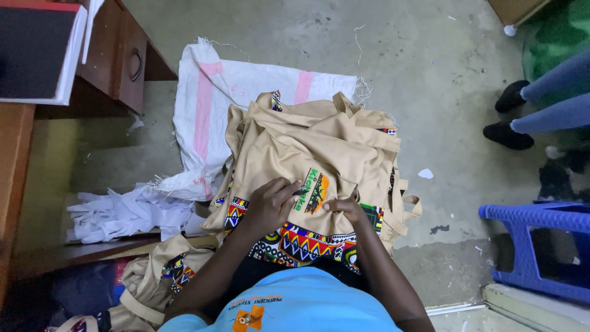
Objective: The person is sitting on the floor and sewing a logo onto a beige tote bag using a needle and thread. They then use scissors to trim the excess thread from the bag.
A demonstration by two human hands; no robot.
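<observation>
Bare concrete floor, scuffed and flecked with paper scraps and loose threads, with a pile of tan cloth bags at its centre as the landmark. Far left of the pile: wooden desk with a drawer unit and a dark book on top. Nearer the pile, crumpled white fabric scraps on a low shelf. Just behind and left of the pile, partly under it: white woven sack with pink stripes. Below-left of the pile, more tan bags bunched beside the lap.

On the near edge of the pile, top bag with patterned trim and an orange printed patch. Left hand flat on this bag beside the patch, fingers curled, pinching a small dark object against the cloth; what it is, cannot tell. Right hand just right of the patch, fingers bent and gripping a fold of the tan cloth.

Right of the pile, well apart: another person's dark shoes and a blue plastic stool.
</observation>
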